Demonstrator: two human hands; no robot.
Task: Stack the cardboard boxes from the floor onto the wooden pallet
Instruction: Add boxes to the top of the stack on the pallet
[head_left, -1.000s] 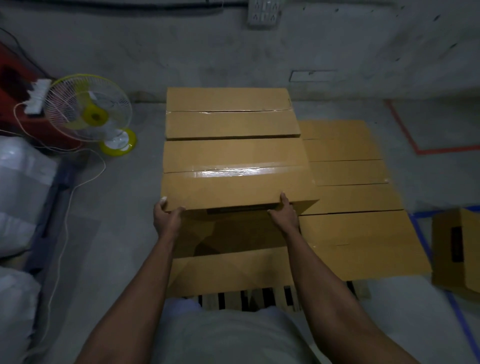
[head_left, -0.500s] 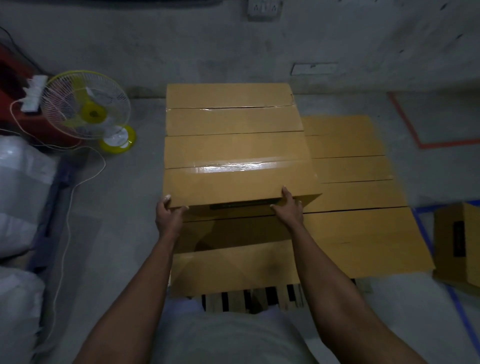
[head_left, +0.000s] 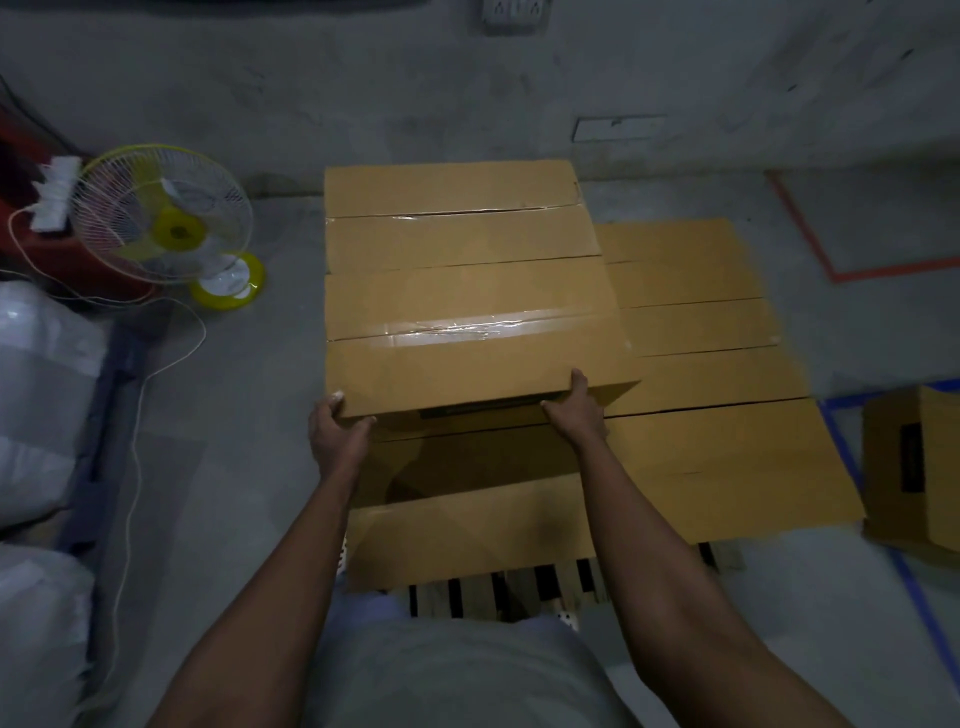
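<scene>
Concrete floor (head_left: 234, 415), left hand (head_left: 337, 434) and right hand (head_left: 574, 413) gripping top cardboard box (head_left: 467, 332) at near edge

Dim overall, warm yellow cast. Light falls from above: there is a bright glare streak on the clear tape (head_left: 457, 328) of the top cardboard box (head_left: 467, 374). Deep shadow lies under its near edge, across the lower box (head_left: 467, 462). Frame corners darken. White sacks (head_left: 41, 374) at left read pale, surface detail lost. The foot of the wall (head_left: 363, 104) bows with wide-angle distortion. Soft and grainy throughout.
</scene>
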